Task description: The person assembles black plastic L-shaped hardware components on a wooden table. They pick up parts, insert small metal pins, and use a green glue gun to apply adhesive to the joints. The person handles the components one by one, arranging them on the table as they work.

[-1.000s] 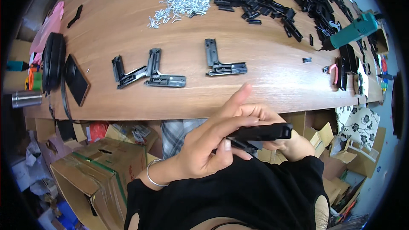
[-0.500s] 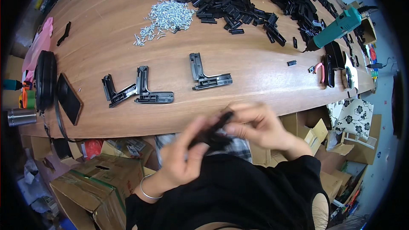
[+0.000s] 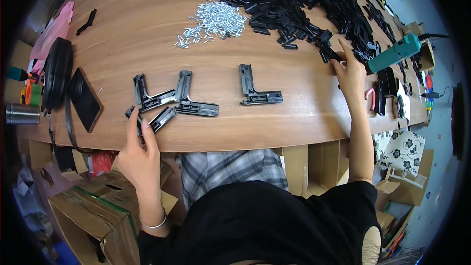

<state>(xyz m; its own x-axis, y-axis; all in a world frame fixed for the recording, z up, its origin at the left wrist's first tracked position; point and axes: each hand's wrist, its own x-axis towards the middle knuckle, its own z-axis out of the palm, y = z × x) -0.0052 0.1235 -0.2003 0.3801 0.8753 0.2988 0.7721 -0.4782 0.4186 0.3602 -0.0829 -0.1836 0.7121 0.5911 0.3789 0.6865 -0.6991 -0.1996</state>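
At the left of the table's near edge, my left hand (image 3: 137, 163) pinches a black L-shaped plastic part (image 3: 164, 118) between thumb and fingers. The part lies on or just above the wood. Right beside it are two similar L-shaped parts, one (image 3: 158, 99) touching the other (image 3: 197, 107). A third L-shaped part (image 3: 262, 97) lies apart, nearer the middle. Far to the right, my right hand (image 3: 352, 76) has its thumb and fingers closed on a black plastic part (image 3: 328, 52) at the edge of the black parts pile (image 3: 279, 12). The fingertips partly hide that part.
Small silver screws (image 3: 218, 18) lie heaped beyond the L-shaped parts. A teal electric screwdriver (image 3: 396, 54) and pink-handled pliers (image 3: 370, 99) are at right. To the left lie a phone (image 3: 83, 100) and a black case (image 3: 57, 73). Cardboard boxes (image 3: 93, 211) stand below the table edge.
My hands were together over my lap around a dark part. Now the left has set an L-shaped part down at the left, and the right has reached out to the black pile.
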